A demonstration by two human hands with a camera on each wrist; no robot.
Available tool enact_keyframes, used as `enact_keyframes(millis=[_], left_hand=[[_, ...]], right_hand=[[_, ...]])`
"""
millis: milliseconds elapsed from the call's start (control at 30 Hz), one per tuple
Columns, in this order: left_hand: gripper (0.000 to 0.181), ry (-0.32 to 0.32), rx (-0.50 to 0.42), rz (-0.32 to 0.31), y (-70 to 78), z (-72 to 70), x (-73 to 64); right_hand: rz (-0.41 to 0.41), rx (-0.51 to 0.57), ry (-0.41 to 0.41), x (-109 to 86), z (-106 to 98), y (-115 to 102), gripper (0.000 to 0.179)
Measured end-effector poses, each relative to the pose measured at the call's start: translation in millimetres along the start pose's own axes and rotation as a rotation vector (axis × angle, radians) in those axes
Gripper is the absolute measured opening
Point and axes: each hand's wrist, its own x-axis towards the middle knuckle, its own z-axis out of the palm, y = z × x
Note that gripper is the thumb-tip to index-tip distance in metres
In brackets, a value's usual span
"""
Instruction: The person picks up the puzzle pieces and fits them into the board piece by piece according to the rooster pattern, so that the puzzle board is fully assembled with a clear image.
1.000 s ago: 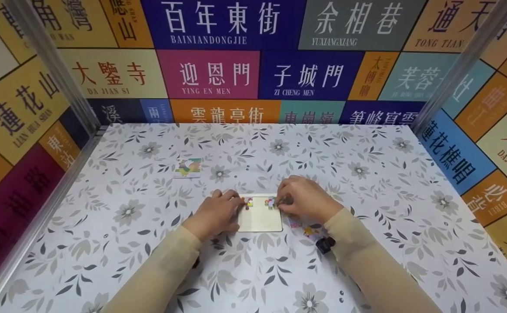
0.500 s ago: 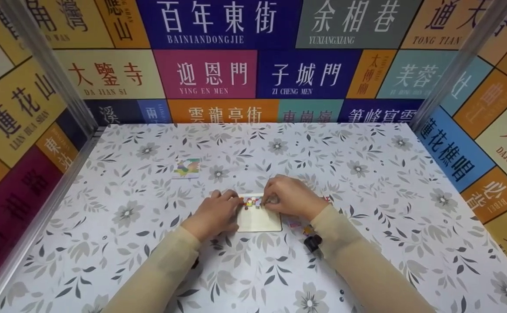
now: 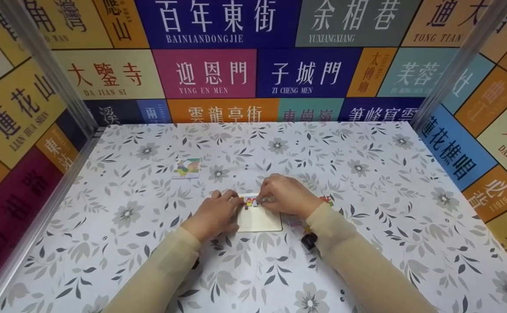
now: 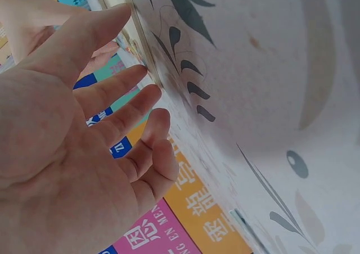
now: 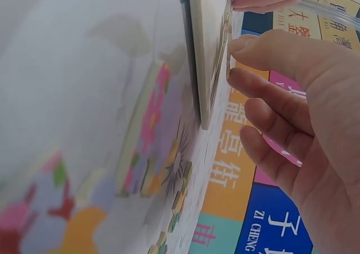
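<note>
A cream puzzle board (image 3: 260,222) lies on the table in the head view, with a few colourful jigsaw pieces (image 3: 249,203) along its far edge. My left hand (image 3: 216,213) rests at the board's left side. Its thumb and straight fingers touch the rim (image 4: 147,46) in the left wrist view, and the last two fingers bend loosely. Over the far right part of the board, my right hand (image 3: 286,194) pinches a thin puzzle piece (image 5: 228,63) between thumb and index finger. Those fingers partly cover the piece in the head view.
Loose puzzle pieces (image 5: 147,127) lie on the table right of the board, partly under the right forearm; another red-green piece (image 3: 326,200) shows beyond the sleeve. A small picture square (image 3: 187,168) lies at the back left. Lettered panels (image 3: 205,74) wall in the table.
My right hand has moved left along the board's far edge, carrying the puzzle piece up to the pieces there. My left hand has stayed in place.
</note>
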Motion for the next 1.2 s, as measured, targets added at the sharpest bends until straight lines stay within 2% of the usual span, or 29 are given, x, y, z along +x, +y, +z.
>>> enact_keyframes(millis=[200, 400, 667, 1200], left_hand=[[0.063, 0.007, 0.008, 0.007, -1.0, 1.2, -0.3], [0.065, -0.008, 0.009, -0.008, -1.8, 2.2, 0.7], [0.066, 0.036, -0.018, 0.024, -3.5, 3.7, 0.0], [0.066, 0.01, -0.014, -0.007, -2.4, 4.4, 1.6]], right_hand=[[-0.011, -0.028, 0.012, 0.0, 2.6, -2.1, 0.018], [0.015, -0.016, -0.019, 0.0, 2.2, -3.7, 0.019], [-0.003, -0.006, -0.007, 3.0, 3.3, -4.5, 0.021], [0.049, -0.006, -0.048, 2.1, 1.8, -7.6, 0.019]])
